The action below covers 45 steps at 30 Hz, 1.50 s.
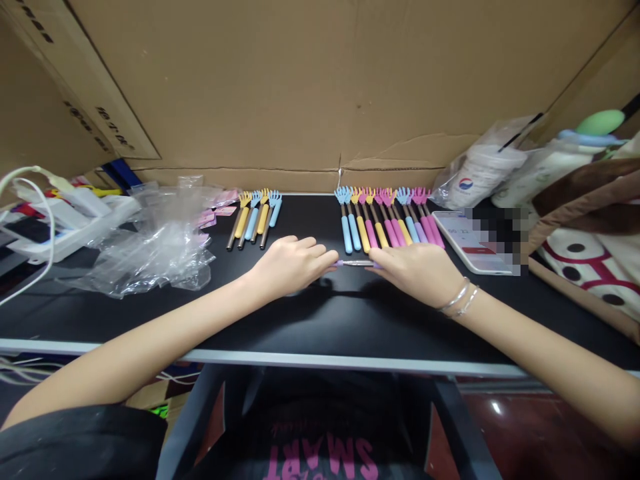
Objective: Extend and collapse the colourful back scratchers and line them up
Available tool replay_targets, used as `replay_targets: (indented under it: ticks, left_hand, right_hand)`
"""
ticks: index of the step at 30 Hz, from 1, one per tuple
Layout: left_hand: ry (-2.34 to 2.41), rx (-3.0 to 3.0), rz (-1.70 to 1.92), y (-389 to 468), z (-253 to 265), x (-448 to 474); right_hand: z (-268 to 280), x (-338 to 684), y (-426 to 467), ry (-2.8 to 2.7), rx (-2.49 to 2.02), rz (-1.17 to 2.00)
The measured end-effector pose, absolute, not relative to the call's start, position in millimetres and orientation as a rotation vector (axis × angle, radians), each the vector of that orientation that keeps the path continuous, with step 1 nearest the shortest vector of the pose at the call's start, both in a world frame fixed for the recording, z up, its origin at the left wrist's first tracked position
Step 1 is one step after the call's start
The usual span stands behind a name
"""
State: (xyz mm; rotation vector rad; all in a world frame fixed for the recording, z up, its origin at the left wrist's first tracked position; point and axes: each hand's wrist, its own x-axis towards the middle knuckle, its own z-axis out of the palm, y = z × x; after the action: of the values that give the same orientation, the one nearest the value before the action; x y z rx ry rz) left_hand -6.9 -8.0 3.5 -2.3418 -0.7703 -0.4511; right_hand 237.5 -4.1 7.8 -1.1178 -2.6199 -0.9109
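A purple back scratcher with a metal rod [356, 263] stretches level between my two hands, above the black table. My left hand [295, 263] is closed on one end of it. Around the other end, my right hand [415, 270] is closed too, a bracelet on its wrist. The fingers hide most of both ends. Just beyond my right hand lies a row of back scratchers [383, 223] in blue, yellow, pink and purple, their hand-shaped heads toward the cardboard. Farther left, a smaller group of yellow and blue back scratchers [254, 217] lies with bare metal rod ends toward me.
Crumpled clear plastic bags [160, 247] lie on the left, beside a white power strip [85, 220] with cables. To the right are a phone [475, 243], a bagged cup [483, 173], a bottle [575, 163] and a cloth bag [600, 260]. Cardboard [300, 87] walls the back.
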Motion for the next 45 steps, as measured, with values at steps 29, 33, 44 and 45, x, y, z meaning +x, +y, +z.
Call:
replay_targets:
  ticks: [29, 33, 44, 45]
  left_hand:
    - [-0.957, -2.028, -0.164, 6, 20, -157]
    - [-1.047, -1.924, -0.061, 5, 15, -190]
    - [-1.178, -1.977, -0.043, 3, 11, -207]
    - [-1.177, -1.976, -0.058, 3, 11, -208]
  right_hand:
    - [29, 379, 28, -2.530, -1.784, -1.027]
    - [22, 416, 32, -2.432, -1.798, -1.091]
    - [10, 441, 36, -2.462, -1.907, -0.857]
    - [10, 440, 34, -2.449, -1.927, -0.877]
